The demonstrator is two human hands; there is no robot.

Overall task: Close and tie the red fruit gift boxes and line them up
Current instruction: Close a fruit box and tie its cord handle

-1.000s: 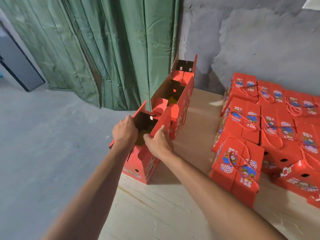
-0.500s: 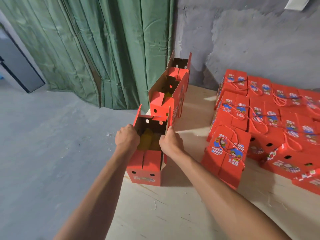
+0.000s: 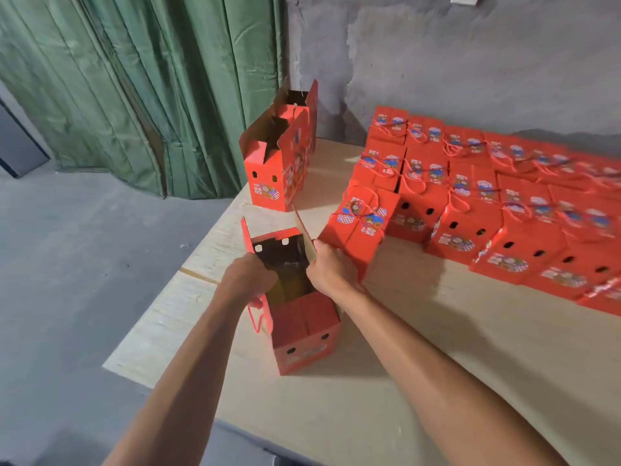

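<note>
An open red gift box point(image 3: 304, 334) stands on the plywood platform point(image 3: 403, 348) right in front of me, its top flaps up and yellow fruit showing inside. My left hand point(image 3: 250, 275) grips its left wall at the rim. My right hand point(image 3: 327, 265) holds its right flap. A red cord hangs at the box's left side. Farther back, another open red box point(image 3: 275, 169) stands with its flaps raised. To the right, several closed red boxes point(image 3: 477, 203) with tied cords sit in rows; one of them point(image 3: 361, 227) stands just right of my right hand.
A green curtain point(image 3: 134, 89) hangs behind the platform's left end, against a grey wall point(image 3: 437, 55). Grey concrete floor point(image 3: 67, 280) lies left of the platform's edge. Bare plywood stretches in front of the closed rows.
I have pulled the open box toward me, away from the other open box, and turned it end-on. Both hands stay on its top edges.
</note>
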